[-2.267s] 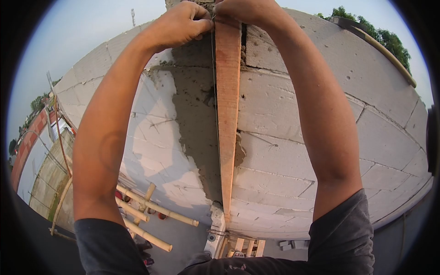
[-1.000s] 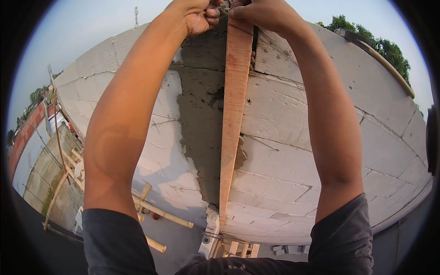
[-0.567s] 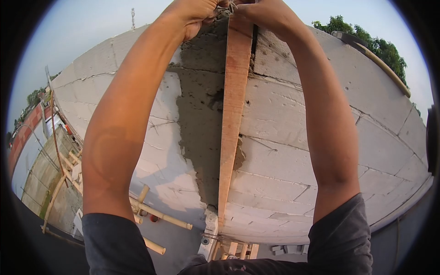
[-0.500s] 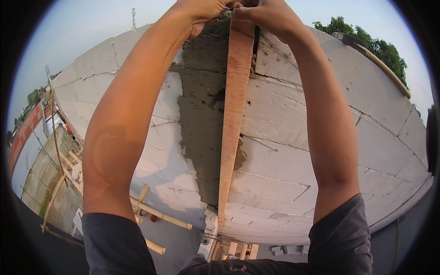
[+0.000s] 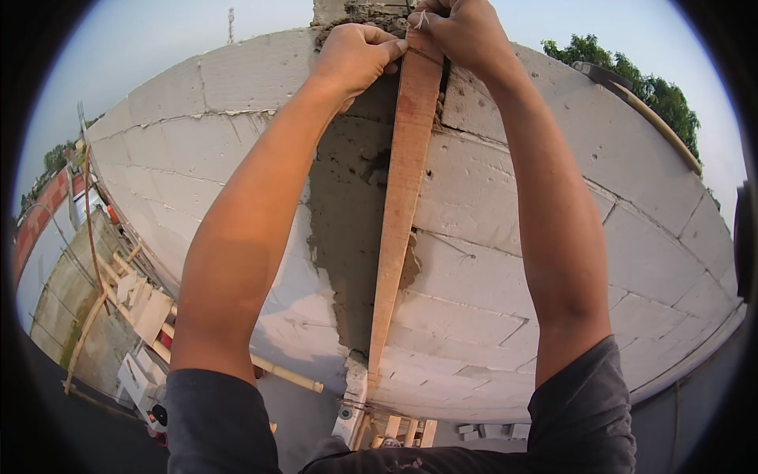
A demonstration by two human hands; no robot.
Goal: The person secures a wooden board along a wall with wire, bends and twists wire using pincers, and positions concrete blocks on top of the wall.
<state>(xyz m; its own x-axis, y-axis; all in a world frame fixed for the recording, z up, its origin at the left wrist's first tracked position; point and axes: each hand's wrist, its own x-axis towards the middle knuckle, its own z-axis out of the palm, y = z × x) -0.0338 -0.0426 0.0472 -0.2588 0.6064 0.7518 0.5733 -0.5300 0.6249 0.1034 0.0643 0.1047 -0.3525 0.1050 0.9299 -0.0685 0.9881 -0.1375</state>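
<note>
A long reddish-brown wooden board (image 5: pixel 407 158) stands upright against the block wall, along the edge of a strip of wet grey mortar (image 5: pixel 347 189). My left hand (image 5: pixel 359 59) is closed in a pinch at the board's upper left edge; whatever is between its fingertips is too small to make out. At the board's top, my right hand (image 5: pixel 470 31) is closed, and a bit of white string (image 5: pixel 421 20) shows at its thumb and fingers. Part of the board's top is hidden behind that hand.
Pale block wall (image 5: pixel 489 189) spreads to both sides. A hammer-like tool with a wooden handle (image 5: pixel 655 122) lies on the wall's top at right. Bamboo poles (image 5: pixel 288 374) and scaffold boards (image 5: pixel 150 312) are below left. Loose blocks (image 5: pixel 493 431) lie far below.
My left hand has come down and left, away from my right hand, uncovering the wall's top. My right hand stays at the board's top. The view has shifted slightly.
</note>
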